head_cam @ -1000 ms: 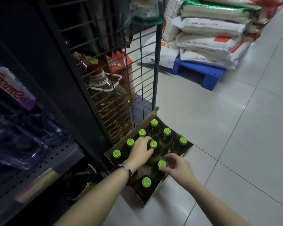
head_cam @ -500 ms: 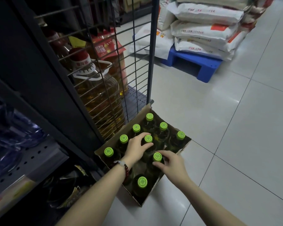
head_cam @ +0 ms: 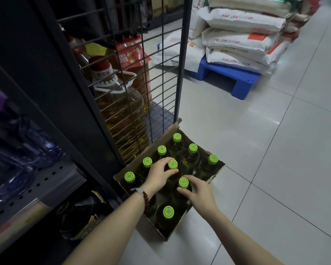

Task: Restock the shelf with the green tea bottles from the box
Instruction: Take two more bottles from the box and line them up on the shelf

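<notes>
An open cardboard box (head_cam: pixel 216 175) stands on the floor beside the dark shelf unit (head_cam: pixel 46 180). Several green tea bottles with lime-green caps stand upright in it. My left hand (head_cam: pixel 159 174), with a bead bracelet on the wrist, closes around the neck of a middle bottle (head_cam: pixel 172 165). My right hand (head_cam: pixel 196 190) grips the neck of the bottle next to it (head_cam: pixel 183 183). Both bottles still sit down in the box. The bottle bodies are mostly hidden in the dark box.
A wire rack (head_cam: pixel 161 73) behind the box holds a big jug of cooking oil (head_cam: pixel 120 115). Large water bottles (head_cam: pixel 17 155) lie on the perforated shelf at left. Stacked white sacks (head_cam: pixel 243 35) rest on a blue pallet (head_cam: pixel 229 77) at back right. Pale tiled floor (head_cam: pixel 266 159) spreads right.
The view has tilted and shifted slightly, so the box sits lower right. Both hands have tightened on the two bottle necks; no bottle has lifted.
</notes>
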`<move>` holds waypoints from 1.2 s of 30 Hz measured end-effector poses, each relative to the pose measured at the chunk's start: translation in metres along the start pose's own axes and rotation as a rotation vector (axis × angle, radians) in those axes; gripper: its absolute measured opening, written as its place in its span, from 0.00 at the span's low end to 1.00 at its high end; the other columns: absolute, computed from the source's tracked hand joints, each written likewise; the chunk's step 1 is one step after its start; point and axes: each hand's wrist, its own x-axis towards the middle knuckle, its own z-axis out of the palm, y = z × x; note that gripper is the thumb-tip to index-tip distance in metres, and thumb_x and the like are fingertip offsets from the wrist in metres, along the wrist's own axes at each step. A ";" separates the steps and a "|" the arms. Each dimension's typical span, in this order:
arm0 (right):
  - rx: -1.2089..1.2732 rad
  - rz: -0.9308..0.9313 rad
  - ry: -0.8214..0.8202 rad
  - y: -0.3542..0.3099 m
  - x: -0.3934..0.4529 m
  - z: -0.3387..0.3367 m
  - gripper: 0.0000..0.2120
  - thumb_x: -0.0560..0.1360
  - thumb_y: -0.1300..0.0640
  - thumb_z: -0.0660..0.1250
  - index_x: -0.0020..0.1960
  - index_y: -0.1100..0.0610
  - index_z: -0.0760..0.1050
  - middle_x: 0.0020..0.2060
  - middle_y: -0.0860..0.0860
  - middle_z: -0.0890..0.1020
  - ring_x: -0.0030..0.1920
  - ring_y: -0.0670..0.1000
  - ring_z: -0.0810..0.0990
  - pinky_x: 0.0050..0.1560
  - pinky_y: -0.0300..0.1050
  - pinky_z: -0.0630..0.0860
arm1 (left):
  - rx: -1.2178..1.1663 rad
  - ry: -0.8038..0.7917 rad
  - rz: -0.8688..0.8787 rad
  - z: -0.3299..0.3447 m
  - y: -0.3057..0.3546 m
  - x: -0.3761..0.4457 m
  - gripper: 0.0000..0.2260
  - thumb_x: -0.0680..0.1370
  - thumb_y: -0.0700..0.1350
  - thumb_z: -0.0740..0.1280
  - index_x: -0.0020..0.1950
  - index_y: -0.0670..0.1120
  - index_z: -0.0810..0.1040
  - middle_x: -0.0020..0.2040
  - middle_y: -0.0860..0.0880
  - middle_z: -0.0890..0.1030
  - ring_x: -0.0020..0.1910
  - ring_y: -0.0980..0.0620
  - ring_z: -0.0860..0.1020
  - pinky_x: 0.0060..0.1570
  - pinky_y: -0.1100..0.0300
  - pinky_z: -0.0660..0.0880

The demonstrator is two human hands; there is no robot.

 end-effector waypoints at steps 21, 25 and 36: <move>0.145 0.022 0.158 -0.258 -0.059 -0.181 0.07 0.70 0.57 0.73 0.41 0.45 0.78 0.36 0.48 0.83 0.39 0.47 0.80 0.49 0.53 0.79 | -0.232 -0.052 0.022 -0.174 0.276 -0.067 0.09 0.74 0.43 0.70 0.54 0.47 0.79 0.45 0.53 0.82 0.44 0.61 0.79 0.47 0.70 0.74; 0.117 -0.013 0.171 -0.339 -0.072 -0.245 0.02 0.70 0.52 0.72 0.42 0.48 0.80 0.35 0.47 0.83 0.41 0.50 0.81 0.49 0.54 0.79 | -0.254 -0.071 0.053 -0.222 0.368 -0.083 0.07 0.75 0.44 0.70 0.52 0.46 0.80 0.44 0.52 0.82 0.43 0.60 0.79 0.46 0.68 0.75; 0.122 -0.196 0.281 -0.558 -0.124 -0.377 0.05 0.72 0.52 0.71 0.46 0.52 0.81 0.40 0.48 0.85 0.45 0.49 0.83 0.51 0.52 0.79 | -0.273 -0.004 0.181 -0.353 0.590 -0.140 0.05 0.75 0.44 0.69 0.49 0.45 0.80 0.44 0.50 0.82 0.46 0.56 0.80 0.48 0.62 0.77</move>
